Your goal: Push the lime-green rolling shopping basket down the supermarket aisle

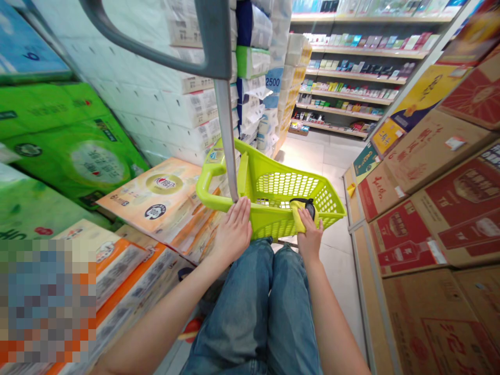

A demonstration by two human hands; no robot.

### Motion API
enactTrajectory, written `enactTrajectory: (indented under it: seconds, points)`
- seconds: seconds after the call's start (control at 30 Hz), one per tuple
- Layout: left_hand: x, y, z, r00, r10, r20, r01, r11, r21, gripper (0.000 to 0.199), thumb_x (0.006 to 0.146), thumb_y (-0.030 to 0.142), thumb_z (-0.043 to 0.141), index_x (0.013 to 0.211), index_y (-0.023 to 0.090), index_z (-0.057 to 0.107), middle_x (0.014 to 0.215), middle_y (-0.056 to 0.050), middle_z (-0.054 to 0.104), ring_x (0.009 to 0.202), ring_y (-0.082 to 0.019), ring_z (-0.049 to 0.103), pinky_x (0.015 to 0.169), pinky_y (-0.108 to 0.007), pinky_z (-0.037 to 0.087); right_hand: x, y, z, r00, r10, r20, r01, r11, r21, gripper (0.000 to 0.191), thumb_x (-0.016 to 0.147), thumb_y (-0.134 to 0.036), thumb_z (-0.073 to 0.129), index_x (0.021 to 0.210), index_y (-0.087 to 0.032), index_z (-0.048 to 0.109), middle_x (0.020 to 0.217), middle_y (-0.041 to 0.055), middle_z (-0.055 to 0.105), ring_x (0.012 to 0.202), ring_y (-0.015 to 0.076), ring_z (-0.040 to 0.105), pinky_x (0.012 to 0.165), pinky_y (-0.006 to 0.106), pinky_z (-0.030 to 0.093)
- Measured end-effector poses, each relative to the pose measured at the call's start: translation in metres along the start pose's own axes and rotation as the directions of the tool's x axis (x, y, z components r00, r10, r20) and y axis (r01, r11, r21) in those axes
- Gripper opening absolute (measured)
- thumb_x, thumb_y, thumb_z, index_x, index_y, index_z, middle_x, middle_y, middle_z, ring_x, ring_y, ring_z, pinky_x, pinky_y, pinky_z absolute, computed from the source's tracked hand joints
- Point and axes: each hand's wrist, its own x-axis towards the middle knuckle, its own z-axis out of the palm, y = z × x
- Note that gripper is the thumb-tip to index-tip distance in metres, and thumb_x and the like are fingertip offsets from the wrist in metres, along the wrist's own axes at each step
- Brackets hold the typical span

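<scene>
A lime-green shopping basket (289, 183) with a latticed wall stands in front of my knees. Beside its near left rim rises a grey metal pole (224, 120), topped by a dark grey loop handle (215, 39). My left hand (236, 226) lies flat on the near rim by the foot of the pole, fingers stretched out and holding nothing. Farther right on the same rim, my right hand (310, 234) holds a yellow cloth (297, 214) with its fingers over it. A dark rounded item (310, 209) sits against the cloth under the fingertips; what it is cannot be made out.
Green packs (97, 161) and orange paper packs (164, 182) are stacked at the left, with white packs (156, 99) behind. Cardboard boxes (410, 229) line the right side. Shelves of small goods (351, 73) stand at the back beyond the tiled floor (308, 148).
</scene>
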Motion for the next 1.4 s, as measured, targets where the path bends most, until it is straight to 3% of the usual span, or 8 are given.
enactTrajectory:
  seconds: [0.17, 0.37, 0.47, 0.73, 0.9, 1.1, 1.2, 1.4]
  points:
    - [0.000, 0.001, -0.001, 1.000, -0.006, -0.009, 0.006, 1.000, -0.021, 0.067, 0.096, 0.021, 0.036, 0.156, 0.005, 0.013, 0.159, -0.015, 0.030, 0.151, -0.023, 0.020, 0.124, -0.042, 0.023, 0.000, -0.047, 0.012, 0.995, 0.094, -0.042, -0.094, 0.995, -0.012, 0.073, 0.068, -0.004, 0.041, 0.137, -0.022, 0.056, 0.143, 0.0095, 0.057, 0.140, 0.0262, 0.045, 0.120, 0.061, 0.015]
    - [-0.002, -0.003, -0.001, 1.000, 0.018, 0.003, -0.017, 0.999, -0.043, 0.066, 0.094, 0.021, 0.039, 0.155, 0.003, 0.020, 0.159, -0.016, 0.031, 0.151, -0.024, 0.020, 0.123, -0.042, 0.024, -0.012, -0.138, 0.032, 0.968, -0.239, 0.075, 0.227, 0.964, 0.140, 0.072, 0.073, -0.005, 0.042, 0.142, -0.022, 0.050, 0.148, 0.0049, 0.052, 0.142, 0.0171, 0.042, 0.124, 0.045, 0.012]
    - [-0.002, -0.004, 0.000, 1.000, 0.015, 0.011, -0.014, 0.999, -0.029, 0.064, 0.094, 0.021, 0.038, 0.154, 0.003, 0.023, 0.159, -0.016, 0.031, 0.151, -0.023, 0.020, 0.124, -0.042, 0.022, -0.012, -0.123, 0.027, 0.960, -0.264, 0.090, 0.250, 0.957, 0.145, 0.074, 0.073, -0.004, 0.039, 0.142, -0.027, 0.049, 0.148, 0.0017, 0.052, 0.141, 0.0155, 0.044, 0.124, 0.047, 0.007]
    - [0.000, -0.001, 0.001, 1.000, 0.000, -0.009, 0.000, 1.000, -0.017, 0.067, 0.096, 0.021, 0.036, 0.156, 0.005, 0.012, 0.160, -0.014, 0.030, 0.152, -0.022, 0.018, 0.124, -0.042, 0.021, -0.008, -0.011, 0.004, 0.999, -0.050, 0.003, 0.050, 0.999, -0.001, 0.079, 0.066, -0.005, 0.039, 0.140, -0.029, 0.052, 0.147, 0.0029, 0.053, 0.140, 0.0199, 0.045, 0.121, 0.056, 0.012]
    - [0.000, -0.001, 0.001, 1.000, -0.002, -0.001, 0.002, 1.000, -0.023, 0.067, 0.095, 0.021, 0.036, 0.156, 0.004, 0.013, 0.160, -0.015, 0.029, 0.151, -0.023, 0.019, 0.124, -0.042, 0.021, -0.006, -0.051, 0.015, 0.991, 0.102, -0.084, -0.101, 0.995, 0.027, 0.075, 0.067, -0.005, 0.040, 0.138, -0.025, 0.055, 0.144, 0.0063, 0.057, 0.141, 0.0237, 0.044, 0.121, 0.059, 0.012]
    - [-0.001, -0.003, 0.000, 1.000, 0.016, 0.006, -0.015, 0.999, -0.048, 0.066, 0.094, 0.022, 0.038, 0.155, 0.004, 0.019, 0.159, -0.017, 0.032, 0.151, -0.024, 0.021, 0.123, -0.043, 0.024, -0.010, -0.137, 0.032, 0.971, -0.225, 0.078, 0.211, 0.965, 0.155, 0.078, 0.069, -0.003, 0.041, 0.142, -0.026, 0.050, 0.148, 0.0030, 0.052, 0.141, 0.0180, 0.043, 0.124, 0.046, 0.013]
    - [-0.001, -0.003, -0.001, 1.000, 0.015, -0.001, -0.015, 0.999, -0.029, 0.065, 0.095, 0.020, 0.036, 0.155, 0.004, 0.019, 0.159, -0.016, 0.032, 0.151, -0.023, 0.021, 0.123, -0.042, 0.023, -0.010, -0.125, 0.027, 0.966, -0.246, 0.079, 0.235, 0.964, 0.127, 0.079, 0.069, -0.002, 0.039, 0.142, -0.029, 0.049, 0.148, 0.0011, 0.053, 0.140, 0.0162, 0.045, 0.124, 0.048, 0.008]
    - [0.000, 0.000, 0.001, 1.000, 0.001, -0.015, -0.001, 1.000, -0.030, 0.069, 0.095, 0.020, 0.036, 0.157, 0.007, 0.008, 0.160, -0.014, 0.029, 0.151, -0.023, 0.020, 0.124, -0.043, 0.023, -0.006, -0.047, 0.014, 0.992, -0.123, 0.031, 0.123, 0.992, 0.005, 0.080, 0.066, -0.003, 0.039, 0.140, -0.029, 0.051, 0.147, 0.0021, 0.054, 0.139, 0.0183, 0.046, 0.122, 0.052, 0.012]
